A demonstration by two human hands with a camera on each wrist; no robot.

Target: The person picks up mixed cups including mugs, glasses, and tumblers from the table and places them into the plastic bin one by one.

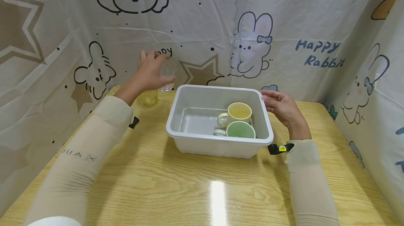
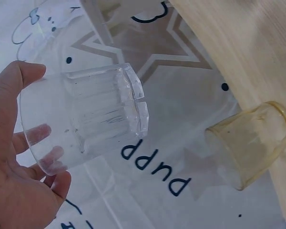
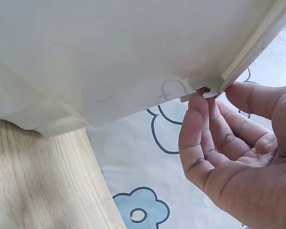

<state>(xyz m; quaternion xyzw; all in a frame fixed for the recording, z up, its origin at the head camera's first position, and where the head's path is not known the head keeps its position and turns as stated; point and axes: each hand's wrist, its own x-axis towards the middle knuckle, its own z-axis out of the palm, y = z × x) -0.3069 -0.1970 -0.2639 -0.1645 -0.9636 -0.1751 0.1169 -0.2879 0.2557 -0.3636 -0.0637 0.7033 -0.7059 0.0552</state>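
My left hand (image 1: 150, 71) grips a clear drinking glass (image 2: 102, 112) near its rim, thumb on one side and fingers on the other. The glass is held up off the table, left of the white plastic tub (image 1: 197, 122), its thick faceted base pointing away from the palm. Below that hand a yellow see-through glass (image 1: 149, 98) stands on the table, partly hidden by the wrist. At the tub's right end my right hand (image 1: 282, 107) pinches the rim between thumb and fingers. A yellow mug (image 1: 235, 114) and a green mug (image 1: 240, 130) stand inside the tub's right half.
The tub rests on a wooden table (image 1: 176, 191). A cartoon-printed cloth (image 1: 202, 19) hangs behind the table and along both sides. Left of the mugs, the tub's floor shows bare.
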